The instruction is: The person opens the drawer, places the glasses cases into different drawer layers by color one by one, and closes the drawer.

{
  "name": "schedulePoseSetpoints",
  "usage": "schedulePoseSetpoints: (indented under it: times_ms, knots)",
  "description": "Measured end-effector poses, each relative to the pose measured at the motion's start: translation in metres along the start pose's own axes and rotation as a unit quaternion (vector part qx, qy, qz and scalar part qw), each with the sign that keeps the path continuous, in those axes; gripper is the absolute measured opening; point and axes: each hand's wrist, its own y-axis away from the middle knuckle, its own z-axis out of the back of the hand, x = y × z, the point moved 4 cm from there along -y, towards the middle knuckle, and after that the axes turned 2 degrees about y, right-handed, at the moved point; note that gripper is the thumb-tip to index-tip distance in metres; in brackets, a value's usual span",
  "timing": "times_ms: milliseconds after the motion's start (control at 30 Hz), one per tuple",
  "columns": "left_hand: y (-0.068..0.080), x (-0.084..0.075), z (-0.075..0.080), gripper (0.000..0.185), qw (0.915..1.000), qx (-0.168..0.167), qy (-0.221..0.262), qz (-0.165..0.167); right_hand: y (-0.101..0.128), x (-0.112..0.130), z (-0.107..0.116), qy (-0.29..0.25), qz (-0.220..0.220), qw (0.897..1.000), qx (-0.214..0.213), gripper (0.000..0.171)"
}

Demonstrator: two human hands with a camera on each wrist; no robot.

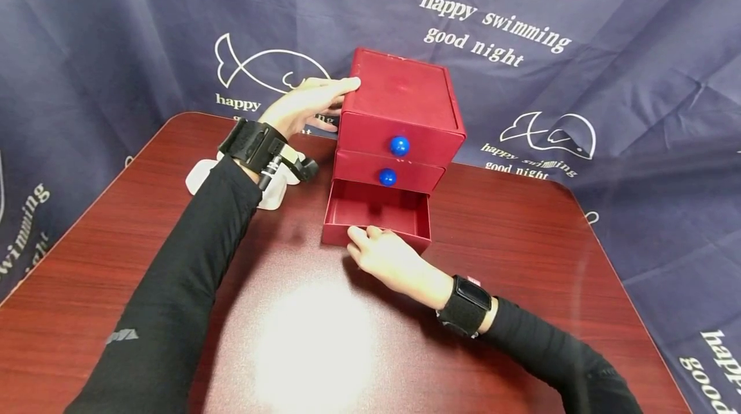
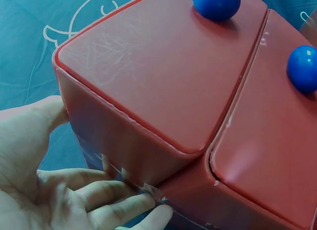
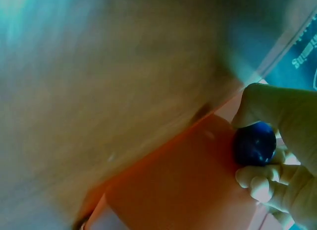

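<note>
A red box point(image 1: 399, 89) with three drawers stands at the back of the table. Its top and middle drawers are closed, each with a blue knob point(image 1: 399, 145) point(image 1: 387, 177). The bottom drawer point(image 1: 334, 208) is pulled out and looks empty. My left hand point(image 1: 307, 105) lies flat against the box's left side, the thumb at the top edge; the left wrist view shows my left hand point(image 2: 59, 190) with its fingers straight along the red wall point(image 2: 148, 76). My right hand point(image 1: 384, 256) is at the drawer's front. In the right wrist view, my right hand point(image 3: 282, 155) pinches the drawer's blue knob point(image 3: 254, 143).
The dark red wooden table point(image 1: 521, 260) has a bright glare patch near me. A white object point(image 1: 199, 176) lies on it, partly hidden behind my left forearm. A dark blue cloth point(image 1: 579, 47) with fish prints hangs behind and around the table.
</note>
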Motion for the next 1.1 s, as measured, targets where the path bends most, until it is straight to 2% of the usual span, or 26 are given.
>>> schedulePoseSetpoints:
  times_ms: [400, 700, 1100]
  knots:
    - [0.0, 0.001, 0.0, 0.069, 1.0, -0.001, 0.001, 0.001, 0.005, 0.016, 0.019, 0.001, 0.019, 1.0, 0.004, 0.014]
    - [-0.001, 0.0, -0.001, 0.069, 1.0, 0.002, 0.004, -0.001, 0.004, 0.017, 0.031, 0.0, 0.026, 1.0, 0.007, 0.015]
    - [-0.001, 0.001, 0.001, 0.069, 1.0, 0.003, 0.006, 0.001, 0.004, 0.021, 0.042, 0.02, 0.029, 0.998, 0.044, 0.011]
